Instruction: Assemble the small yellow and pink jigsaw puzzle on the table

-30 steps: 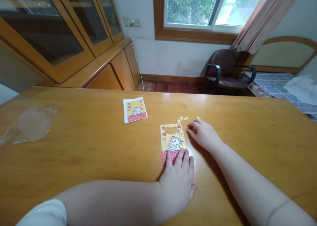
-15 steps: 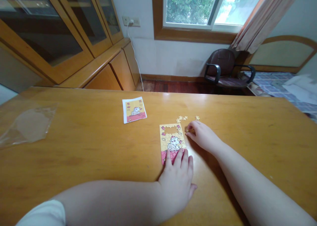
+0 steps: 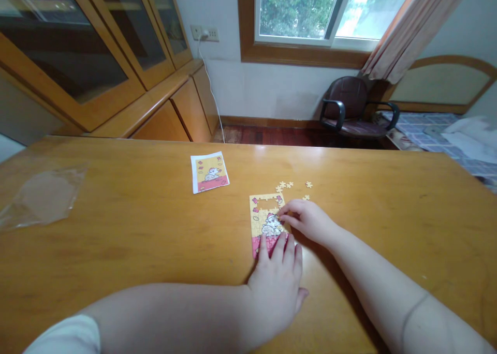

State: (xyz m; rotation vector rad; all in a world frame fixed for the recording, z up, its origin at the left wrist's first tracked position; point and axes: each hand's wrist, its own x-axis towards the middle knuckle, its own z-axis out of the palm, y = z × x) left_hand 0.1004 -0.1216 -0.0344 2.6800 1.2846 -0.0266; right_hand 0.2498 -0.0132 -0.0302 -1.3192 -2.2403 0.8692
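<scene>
A small yellow and pink jigsaw puzzle (image 3: 264, 217) lies on the wooden table (image 3: 135, 230), with a gap near its top edge. My left hand (image 3: 277, 284) rests flat on the puzzle's lower pink part, fingers stretched out. My right hand (image 3: 305, 219) is at the puzzle's right edge, fingers pinched together, apparently on a small piece that I cannot see clearly. A few loose yellow pieces (image 3: 289, 185) lie just beyond the puzzle.
A printed picture card (image 3: 209, 172) of the same design lies to the left of the puzzle. A clear plastic bag (image 3: 42, 196) sits at the table's far left. Beyond the table stand wooden cabinets (image 3: 116, 59) and a dark armchair (image 3: 351, 111).
My right hand has moved left from the loose pieces to the puzzle's right edge. One loose piece now shows where the hand was. My left hand has stayed put.
</scene>
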